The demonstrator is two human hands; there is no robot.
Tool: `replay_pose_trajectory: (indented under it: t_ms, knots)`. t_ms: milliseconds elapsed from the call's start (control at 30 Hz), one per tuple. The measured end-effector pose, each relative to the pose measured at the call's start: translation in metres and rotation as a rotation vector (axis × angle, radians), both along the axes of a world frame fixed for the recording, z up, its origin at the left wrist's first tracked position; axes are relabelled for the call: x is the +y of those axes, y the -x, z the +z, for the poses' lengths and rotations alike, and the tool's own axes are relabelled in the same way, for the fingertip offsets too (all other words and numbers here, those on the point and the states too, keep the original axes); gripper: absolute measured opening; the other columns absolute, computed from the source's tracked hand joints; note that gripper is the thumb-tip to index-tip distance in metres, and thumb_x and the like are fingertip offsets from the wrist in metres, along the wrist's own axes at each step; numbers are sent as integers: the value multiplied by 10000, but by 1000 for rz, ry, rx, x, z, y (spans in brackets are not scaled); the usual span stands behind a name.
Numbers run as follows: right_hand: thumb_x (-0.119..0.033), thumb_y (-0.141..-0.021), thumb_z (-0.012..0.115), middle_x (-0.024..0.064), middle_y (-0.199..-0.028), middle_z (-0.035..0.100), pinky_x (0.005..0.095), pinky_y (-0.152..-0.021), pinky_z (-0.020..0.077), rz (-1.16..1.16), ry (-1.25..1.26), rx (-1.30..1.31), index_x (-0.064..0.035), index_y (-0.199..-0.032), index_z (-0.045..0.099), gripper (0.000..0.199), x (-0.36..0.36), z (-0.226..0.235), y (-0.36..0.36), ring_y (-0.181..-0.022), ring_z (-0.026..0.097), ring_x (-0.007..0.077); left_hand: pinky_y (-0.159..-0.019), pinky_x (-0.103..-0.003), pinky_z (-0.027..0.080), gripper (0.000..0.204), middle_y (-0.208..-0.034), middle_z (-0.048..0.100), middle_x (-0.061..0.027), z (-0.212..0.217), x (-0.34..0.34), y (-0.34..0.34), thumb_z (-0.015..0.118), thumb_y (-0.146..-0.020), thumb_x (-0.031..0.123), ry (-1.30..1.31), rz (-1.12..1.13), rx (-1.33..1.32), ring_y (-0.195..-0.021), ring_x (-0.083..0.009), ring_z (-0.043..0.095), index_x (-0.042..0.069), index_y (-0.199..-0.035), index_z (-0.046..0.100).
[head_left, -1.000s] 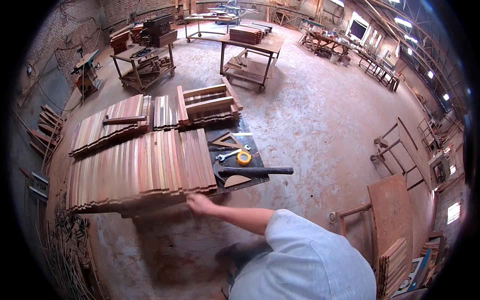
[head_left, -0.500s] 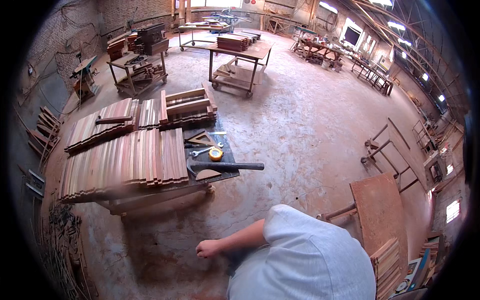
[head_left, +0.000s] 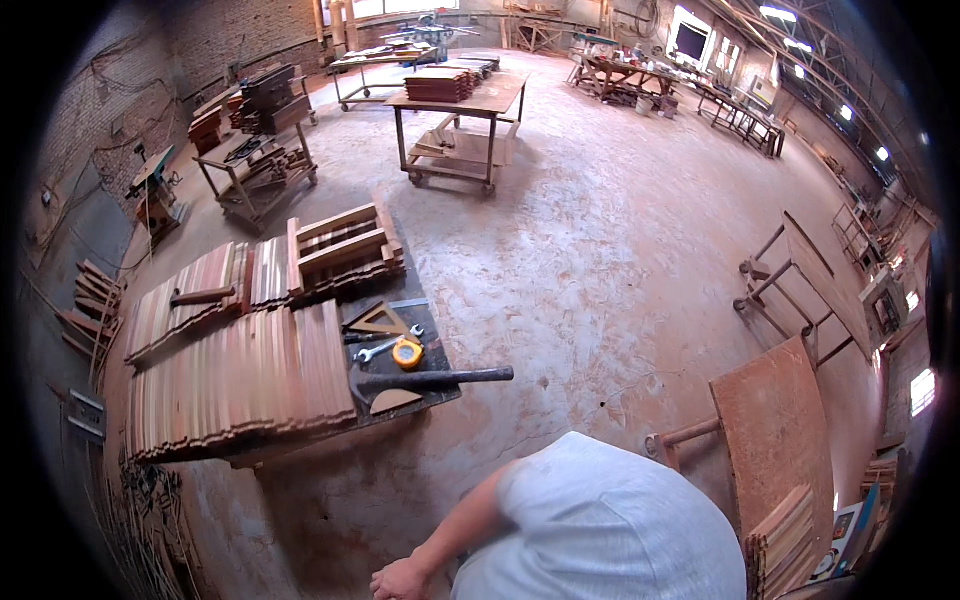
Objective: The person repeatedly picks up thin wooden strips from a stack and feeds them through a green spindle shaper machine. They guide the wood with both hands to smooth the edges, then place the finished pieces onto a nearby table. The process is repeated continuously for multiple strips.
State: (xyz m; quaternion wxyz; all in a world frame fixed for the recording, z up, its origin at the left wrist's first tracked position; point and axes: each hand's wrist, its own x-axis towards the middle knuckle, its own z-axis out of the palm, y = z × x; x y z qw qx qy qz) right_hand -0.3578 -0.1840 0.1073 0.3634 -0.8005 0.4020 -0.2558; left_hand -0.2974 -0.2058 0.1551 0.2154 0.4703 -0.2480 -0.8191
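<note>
My right hand (head_left: pixel 402 580) hangs low at the bottom edge, partly cut off by it. The fingers that show are curled in, and I see nothing in them. Its bare forearm runs down from my pale grey sleeve (head_left: pixel 570 460). My left hand is out of view. Nearest stands a low bench bearing rows of wooden strips (head_left: pixel 245 380). On its dark corner lie a black-handled hammer (head_left: pixel 440 378), a yellow tape measure (head_left: pixel 407 353), a wrench (head_left: pixel 385 347), a triangle square (head_left: pixel 382 320) and a half-round wood piece (head_left: pixel 396 401). A smaller hammer (head_left: pixel 203 297) rests on the farther strips.
A wooden frame (head_left: pixel 345 250) sits at the bench's far end. Beyond are a wheeled table (head_left: pixel 500 98) with stacked wood and a loaded cart (head_left: pixel 250 165). To my right stand a brown board (head_left: pixel 770 420), upright wood strips (head_left: pixel 785 540) and a tipped wheeled frame (head_left: pixel 815 285).
My right hand has dropped toward the lower edge. My view has shifted, so the bench sits farther left and lower, and the brown board slightly farther right.
</note>
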Motion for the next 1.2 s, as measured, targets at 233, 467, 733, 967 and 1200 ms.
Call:
replay_pose_trajectory:
  t_ms: [233,467,733,967,1200]
  knots:
    - [-365,-820,521,193,-833,602,445,-732,460,-313,472,-342,-18,-928,600,372,29,32,81,-821,572,373,-1016,-454,316,686,-1386,322,-135,11,5,26,458,-891,454,-34,52,-23,-1226,-306,380,116,-1410,161]
    - [-472,-892,404,139,-958,601,420,-738,451,-485,-571,-363,-44,-1005,571,473,10,-52,115,-881,562,318,-1047,-461,289,722,-1427,288,-127,35,8,25,449,-889,486,70,122,13,-1267,-304,351,129,-1431,132]
    - [-563,-908,333,25,-1025,549,329,-805,436,-68,-1294,-1391,-149,-982,553,475,43,33,86,-958,507,164,-931,-430,382,594,-1292,438,-185,18,45,64,356,-925,467,1271,156,-603,-1120,-322,475,69,-1364,305]
    - [-618,-884,330,44,-994,597,326,-790,448,139,-1397,-1300,-100,-983,567,578,76,45,40,-910,543,172,-989,-474,326,579,-1273,445,-211,-18,132,-38,447,-888,386,1530,-256,-1180,-1166,-384,419,36,-1341,358]
    - [-146,-928,473,124,-992,598,321,-692,510,-87,-1423,-805,-20,-1198,444,299,90,34,-11,-808,608,224,-859,-448,435,457,-1053,590,-223,-152,340,-224,584,-796,293,257,-178,-1243,-1013,-374,555,31,-1162,506]
